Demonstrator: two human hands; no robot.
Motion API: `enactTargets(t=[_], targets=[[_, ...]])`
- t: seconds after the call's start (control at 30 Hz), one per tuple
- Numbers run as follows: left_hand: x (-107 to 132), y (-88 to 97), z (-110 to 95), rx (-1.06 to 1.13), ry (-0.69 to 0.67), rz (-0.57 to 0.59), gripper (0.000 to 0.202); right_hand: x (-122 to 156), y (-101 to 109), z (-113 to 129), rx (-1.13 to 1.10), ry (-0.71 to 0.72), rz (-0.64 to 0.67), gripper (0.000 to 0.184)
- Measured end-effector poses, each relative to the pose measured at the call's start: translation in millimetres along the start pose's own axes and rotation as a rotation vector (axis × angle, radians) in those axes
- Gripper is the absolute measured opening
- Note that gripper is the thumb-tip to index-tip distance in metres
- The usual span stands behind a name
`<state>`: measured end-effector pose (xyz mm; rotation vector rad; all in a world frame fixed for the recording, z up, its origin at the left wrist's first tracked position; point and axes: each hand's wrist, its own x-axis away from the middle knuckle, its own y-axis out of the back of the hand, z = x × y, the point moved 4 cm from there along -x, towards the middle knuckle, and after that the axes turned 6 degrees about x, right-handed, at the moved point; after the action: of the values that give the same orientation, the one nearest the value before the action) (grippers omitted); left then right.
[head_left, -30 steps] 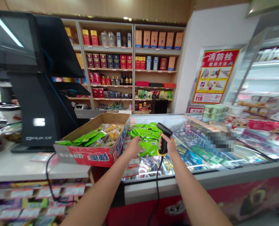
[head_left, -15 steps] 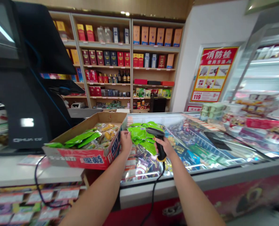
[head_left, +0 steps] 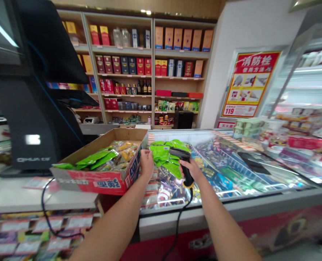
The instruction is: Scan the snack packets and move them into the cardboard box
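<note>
My left hand point(head_left: 146, 163) is closed on the corner of a green snack packet point(head_left: 160, 153), held up over the glass lid of the chest freezer point(head_left: 231, 206). My right hand point(head_left: 191, 169) grips a black corded barcode scanner point(head_left: 184, 166) whose head points left at that packet. A pile of green packets point(head_left: 171, 148) lies on the glass just behind both hands. To the left of my left hand stands an open cardboard box point(head_left: 101, 179) with green and yellow packets inside.
A black cash register terminal point(head_left: 27, 108) stands on the white counter point(head_left: 19, 197) at left. The scanner cable point(head_left: 177, 224) hangs down in front of the freezer. Wooden shelves with boxes and bottles point(head_left: 150, 69) line the back wall. Packaged goods point(head_left: 291, 127) are stacked at right.
My left hand moved left and up from the pile with one green packet. The scanner in my right hand dropped slightly and now points at it. The view shifted a little.
</note>
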<state>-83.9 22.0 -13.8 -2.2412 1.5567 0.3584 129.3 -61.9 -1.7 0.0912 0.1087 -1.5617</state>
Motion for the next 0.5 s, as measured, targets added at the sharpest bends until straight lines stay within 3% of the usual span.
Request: enactTargets(t=[0.13, 0.27, 0.4, 0.5], targets=[[4.9, -1.6, -5.2, 0.013, 0.037, 0.007, 0.009, 1.2, -1.4, 0.8, -0.019, -0.012, 0.004, 0.035], [19.8, -7.1, -26.8, 0.032, 0.095, 0.082, 0.007, 1.9, -6.4, 5.1, -0.083, 0.018, 0.024, 0.038], [28.4, -0.2, -75.5, -0.058, -0.045, 0.08, 0.017, 1.9, -20.3, 25.9, -0.134, 0.055, 0.079, 0.04], [22.3, 22.3, -119.1, -0.202, -0.198, 0.044, 0.027, 0.5, -41.2, 51.1, -0.131, 0.088, 0.154, 0.037]])
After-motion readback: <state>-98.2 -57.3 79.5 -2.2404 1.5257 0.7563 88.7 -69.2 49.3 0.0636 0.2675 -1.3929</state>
